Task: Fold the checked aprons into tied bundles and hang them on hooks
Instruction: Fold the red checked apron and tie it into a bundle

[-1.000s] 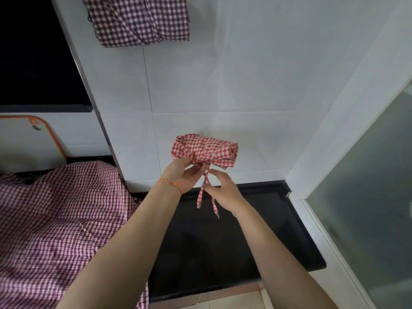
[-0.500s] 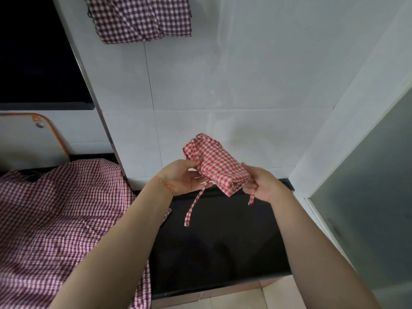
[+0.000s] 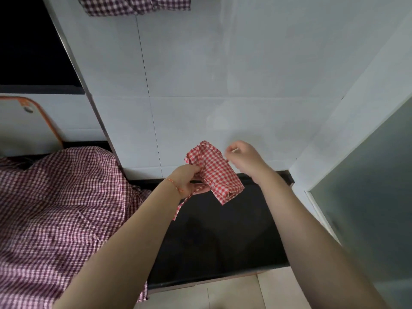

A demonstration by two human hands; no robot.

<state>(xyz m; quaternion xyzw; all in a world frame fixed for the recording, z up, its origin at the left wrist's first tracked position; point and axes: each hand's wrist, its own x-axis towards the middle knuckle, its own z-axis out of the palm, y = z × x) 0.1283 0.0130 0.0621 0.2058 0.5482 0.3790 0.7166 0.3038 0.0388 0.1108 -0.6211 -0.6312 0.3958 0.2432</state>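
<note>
One apron (image 3: 133, 5) hangs on the wall already; my left hand (image 3: 189, 179) grips the red bundle (image 3: 214, 172) above the desk's (image 3: 223, 241) back edge; right hand (image 3: 242, 157) curled, apparently pinching its tie; another apron (image 3: 55, 208) lies unfolded at the desk's left end.

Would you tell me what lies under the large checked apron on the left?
The large checked apron drapes over the black counter, whose bare part shows beside it. Whatever else lies beneath is covered.
</note>
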